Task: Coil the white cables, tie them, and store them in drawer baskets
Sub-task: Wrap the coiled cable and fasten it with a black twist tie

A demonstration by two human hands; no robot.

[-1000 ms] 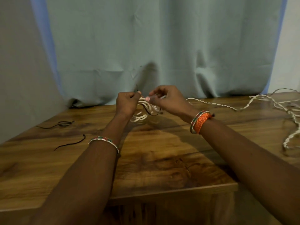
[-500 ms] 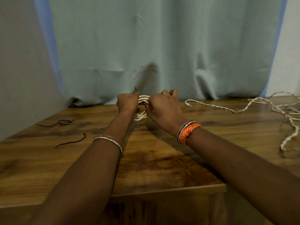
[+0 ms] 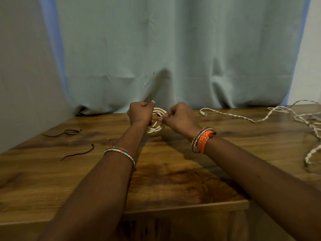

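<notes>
A small coil of white cable (image 3: pixel 157 121) hangs just above the wooden table (image 3: pixel 166 164), between my two hands. My left hand (image 3: pixel 141 113) grips the coil's left side and pinches one end of a thin black tie (image 3: pixel 150 98), which sticks up above the thumb. My right hand (image 3: pixel 178 118) pinches the tie's other end at the coil's right side. The tie crosses the coil's upper strands. No drawer basket is in view.
Loose twisted white cables (image 3: pixel 271 115) sprawl over the table's right side up to the right edge. Two spare black ties (image 3: pixel 69 132) (image 3: pixel 78 152) lie on the left. A pale curtain hangs behind, and the table's front edge runs below my forearms.
My hands went in close around the coil and now have drawn slightly apart, each pulling an end of the black tie. The coil stays near the same spot.
</notes>
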